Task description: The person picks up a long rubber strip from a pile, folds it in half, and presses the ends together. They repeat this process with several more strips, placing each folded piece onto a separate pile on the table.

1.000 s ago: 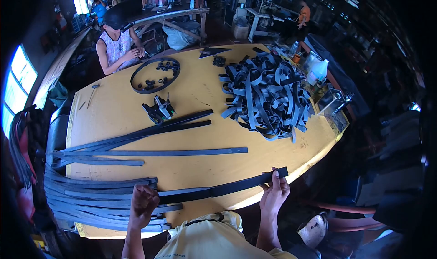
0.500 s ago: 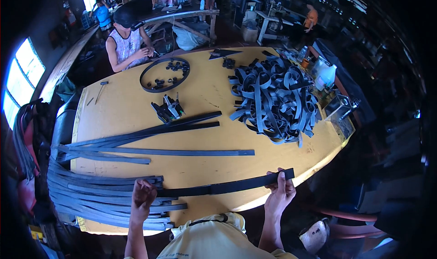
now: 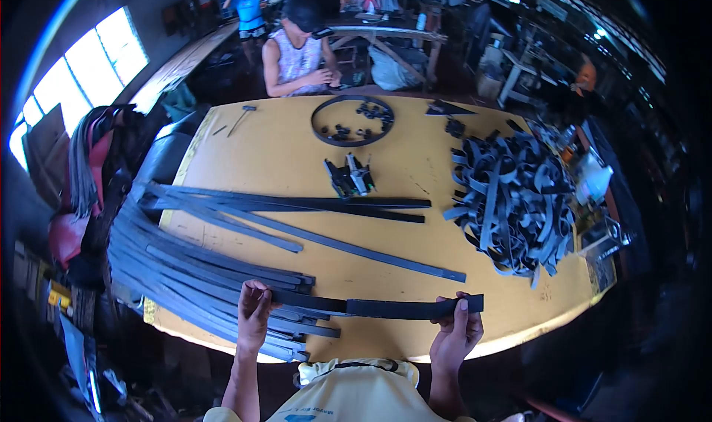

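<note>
Both hands hold one black rubber strip (image 3: pixel 386 308) flat along the near edge of the yellow bench (image 3: pixel 297 155). The left hand (image 3: pixel 254 312) has its fingers curled over the strip's middle; the right hand (image 3: pixel 456 331) has its fingers pinching the strip's right end. More cut strips (image 3: pixel 200 281) lie stacked at the bench's near-left corner.

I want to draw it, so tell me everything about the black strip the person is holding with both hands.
The strip is long, flat, narrow and black, and looks like rubber. It stretches almost level across the near edge of the yellow table. The right hand pinches its squared right end, thumb on top. The left hand grips it further left, where it runs in among a stack of similar strips. A faint step at its middle suggests two overlapping layers.
</note>
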Motion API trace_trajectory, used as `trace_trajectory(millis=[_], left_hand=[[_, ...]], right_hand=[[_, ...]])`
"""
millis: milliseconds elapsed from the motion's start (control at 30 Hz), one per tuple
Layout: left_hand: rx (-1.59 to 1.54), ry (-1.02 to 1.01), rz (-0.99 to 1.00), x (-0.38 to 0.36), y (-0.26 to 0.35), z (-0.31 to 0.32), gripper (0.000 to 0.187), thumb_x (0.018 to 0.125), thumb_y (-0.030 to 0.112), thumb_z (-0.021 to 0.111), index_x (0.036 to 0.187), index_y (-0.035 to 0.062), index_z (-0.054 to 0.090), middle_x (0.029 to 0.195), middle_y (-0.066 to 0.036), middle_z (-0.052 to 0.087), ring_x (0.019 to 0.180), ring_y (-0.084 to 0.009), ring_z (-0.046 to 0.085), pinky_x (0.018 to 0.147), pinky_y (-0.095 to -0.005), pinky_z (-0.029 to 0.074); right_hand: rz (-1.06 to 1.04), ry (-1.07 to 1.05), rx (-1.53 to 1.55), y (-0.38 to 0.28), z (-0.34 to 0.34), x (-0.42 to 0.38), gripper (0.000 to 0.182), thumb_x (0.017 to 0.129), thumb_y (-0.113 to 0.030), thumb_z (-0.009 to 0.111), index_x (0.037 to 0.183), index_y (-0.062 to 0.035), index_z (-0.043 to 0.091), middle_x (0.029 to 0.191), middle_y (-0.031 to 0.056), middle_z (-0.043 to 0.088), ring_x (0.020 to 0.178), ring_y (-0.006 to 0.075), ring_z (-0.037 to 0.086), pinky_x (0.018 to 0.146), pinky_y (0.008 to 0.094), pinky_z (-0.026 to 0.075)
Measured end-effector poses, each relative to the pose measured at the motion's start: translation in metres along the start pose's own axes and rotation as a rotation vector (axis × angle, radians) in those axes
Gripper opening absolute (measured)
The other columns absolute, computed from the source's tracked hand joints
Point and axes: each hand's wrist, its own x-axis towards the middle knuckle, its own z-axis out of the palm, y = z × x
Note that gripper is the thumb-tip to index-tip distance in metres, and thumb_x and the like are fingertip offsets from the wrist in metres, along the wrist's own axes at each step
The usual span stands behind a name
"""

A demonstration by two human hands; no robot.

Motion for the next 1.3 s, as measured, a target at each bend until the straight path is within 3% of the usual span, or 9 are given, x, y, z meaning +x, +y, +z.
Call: trace_trajectory(millis=[267,500,967,1167,1200,1300], left_hand=[[-0.006,0.225,0.051,-0.031,-0.003,-0.023,0.008,0.097,0.007,0.052,0.105,0.0092,0.049,0.091,0.001,0.053,0.075,-0.0051,0.057,0.071,-0.0213,0.053],[-0.047,0.284,0.067,-0.053,-0.007,-0.028,0.009,0.097,0.009,0.053,0.104,0.0092,0.049,0.092,0.001,0.054,0.078,-0.0055,0.058,0.073,-0.0215,0.053],[-0.149,0.239,-0.033,-0.052,-0.018,-0.011,0.01,0.096,0.009,0.055,0.104,0.0077,0.049,0.095,-0.001,0.054,0.08,-0.007,0.059,0.074,-0.0245,0.056],[-0.215,0.188,-0.097,-0.046,-0.021,0.004,0.01,0.096,0.007,0.054,0.104,0.0072,0.049,0.096,-0.001,0.054,0.082,-0.0086,0.06,0.076,-0.0262,0.057],[-0.218,0.17,-0.088,-0.044,-0.024,0.003,0.009,0.095,0.006,0.054,0.103,0.0075,0.049,0.095,-0.003,0.058,0.083,-0.0127,0.064,0.075,-0.0282,0.058],[-0.227,0.148,-0.106,-0.039,-0.025,0.008,0.009,0.095,0.006,0.054,0.103,0.0075,0.049,0.098,-0.004,0.058,0.084,-0.013,0.064,0.076,-0.0288,0.058]], right_hand=[[0.13,-0.088,-0.058,0.018,0.024,0.002,0.025,0.096,-0.02,0.055,0.107,0.0025,0.059,0.083,0.0183,0.07,0.066,0.019,0.068,0.056,0.0251,0.053],[0.166,-0.154,-0.12,0.024,0.033,0.006,0.024,0.097,-0.019,0.052,0.108,0.0002,0.06,0.082,0.0162,0.069,0.06,0.0149,0.064,0.054,0.0229,0.05],[0.199,-0.131,-0.092,0.037,0.027,0.011,0.024,0.098,-0.019,0.051,0.11,0.0002,0.058,0.088,0.0159,0.069,0.076,0.0172,0.069,0.058,0.0227,0.054],[0.193,-0.082,-0.079,0.038,0.021,0.01,0.032,0.098,-0.026,0.05,0.119,-0.0018,0.054,0.097,0.0165,0.068,0.082,0.0159,0.067,0.065,0.0236,0.053],[0.215,-0.128,-0.025,0.042,0.015,0.009,0.037,0.099,-0.03,0.048,0.123,-0.0026,0.051,0.101,0.0175,0.067,0.087,0.0172,0.066,0.072,0.0265,0.053],[0.232,-0.22,0.054,0.055,0.004,0.001,0.051,0.098,-0.039,0.046,0.134,-0.0041,0.041,0.113,0.0198,0.062,0.1,0.0211,0.062,0.087,0.0331,0.048]])
